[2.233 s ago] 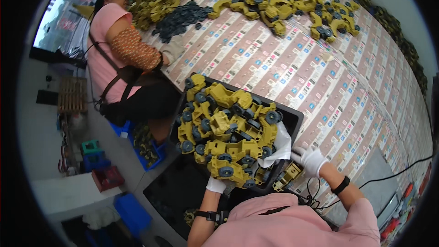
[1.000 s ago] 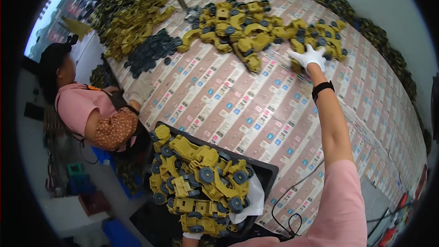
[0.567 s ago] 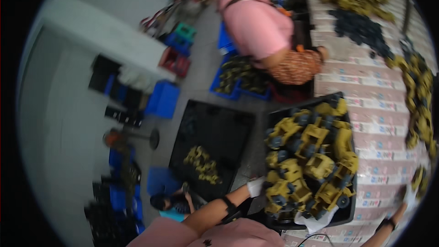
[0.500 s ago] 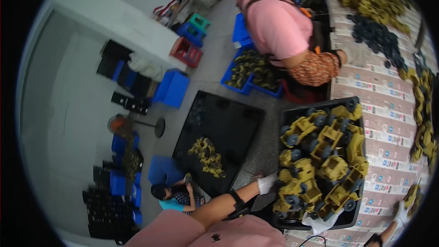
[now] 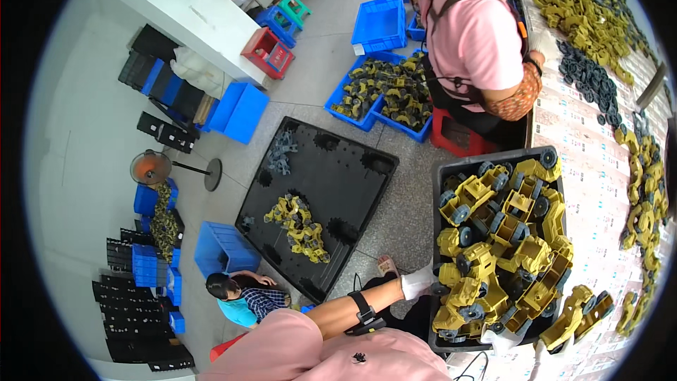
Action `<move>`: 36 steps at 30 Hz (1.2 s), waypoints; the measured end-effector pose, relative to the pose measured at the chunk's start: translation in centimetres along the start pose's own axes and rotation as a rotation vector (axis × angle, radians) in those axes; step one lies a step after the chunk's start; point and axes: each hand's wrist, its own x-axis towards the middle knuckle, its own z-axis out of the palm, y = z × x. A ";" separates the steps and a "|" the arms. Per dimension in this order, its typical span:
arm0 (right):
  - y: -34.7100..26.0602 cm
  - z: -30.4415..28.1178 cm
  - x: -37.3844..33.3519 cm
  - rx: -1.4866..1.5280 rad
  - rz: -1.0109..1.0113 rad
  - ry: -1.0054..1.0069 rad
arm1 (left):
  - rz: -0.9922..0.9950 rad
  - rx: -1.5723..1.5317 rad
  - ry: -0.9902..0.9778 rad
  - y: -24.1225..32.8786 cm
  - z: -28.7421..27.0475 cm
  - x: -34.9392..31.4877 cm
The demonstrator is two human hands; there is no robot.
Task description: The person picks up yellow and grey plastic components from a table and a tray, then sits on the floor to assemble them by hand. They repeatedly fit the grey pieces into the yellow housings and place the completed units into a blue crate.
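Observation:
My left hand (image 5: 417, 283), in a white glove, reaches to the left side of a black crate (image 5: 436, 201). Its fingers are hidden by the crate wall and the toys. The crate is heaped with yellow toy trucks (image 5: 530, 257) with dark grey wheels. At the crate's lower right corner my gloved right hand (image 5: 544, 365) shows only in part, closed on a yellow toy truck (image 5: 570, 319). That truck is tilted, just outside the rim. A white bag or cloth (image 5: 501, 339) sticks out at the crate's near edge.
A table (image 5: 560, 127) along the right bears yellow parts (image 5: 582, 10) and loose dark wheels (image 5: 591, 74). A co-worker in pink (image 5: 476, 35) sits beyond the crate. On the floor are a black pallet (image 5: 352, 169), blue bins (image 5: 342, 99) and a fan (image 5: 150, 167); another person (image 5: 240, 300) crouches at lower left.
My right hand has come left from the far right of the table to the crate's corner, bringing a toy truck. My left hand stays at the crate. The view has shifted slightly.

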 end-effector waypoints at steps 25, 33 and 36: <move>-22.3 32.9 -1.5 0.052 -0.892 -0.277 | 0.626 -0.672 0.114 8.3 -22.6 -23.5; -28.8 39.9 6.9 0.091 -0.929 -0.442 | 0.875 0.417 0.801 10.8 -29.1 -27.5; -32.0 41.7 11.5 0.000 -0.941 -0.469 | 1.113 -0.683 0.331 13.4 -30.3 -28.4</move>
